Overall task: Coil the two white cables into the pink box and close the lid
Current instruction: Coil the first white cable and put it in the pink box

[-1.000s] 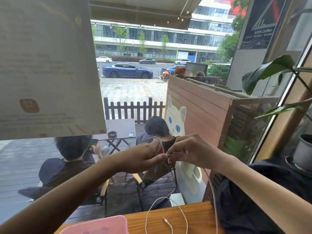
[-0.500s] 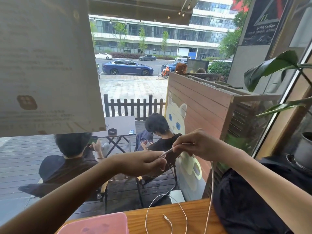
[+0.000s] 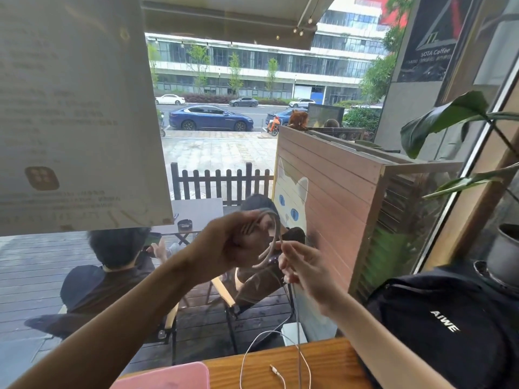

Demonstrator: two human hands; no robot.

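My left hand [image 3: 229, 245] is raised in front of the window and grips a white cable [image 3: 276, 240] that curves in a loop off its fingers. Just to the right and a little lower, my right hand [image 3: 302, 266] pinches the same cable, whose free length hangs straight down to the wooden table [image 3: 331, 363]. A second white cable [image 3: 252, 352] lies in a loose loop on the table with its plug end [image 3: 276, 372] showing. The pink box [image 3: 168, 377] sits at the bottom edge, only its top corner visible.
A black backpack [image 3: 449, 318] rests at the right end of the table beside a potted plant [image 3: 502, 254]. A window pane stands directly ahead with a paper notice [image 3: 70, 108] stuck on it. Two people sit outside on the deck.
A loop of cable has formed at my left hand, which rose slightly. My right hand dropped from above the left hand to just below and right of it.
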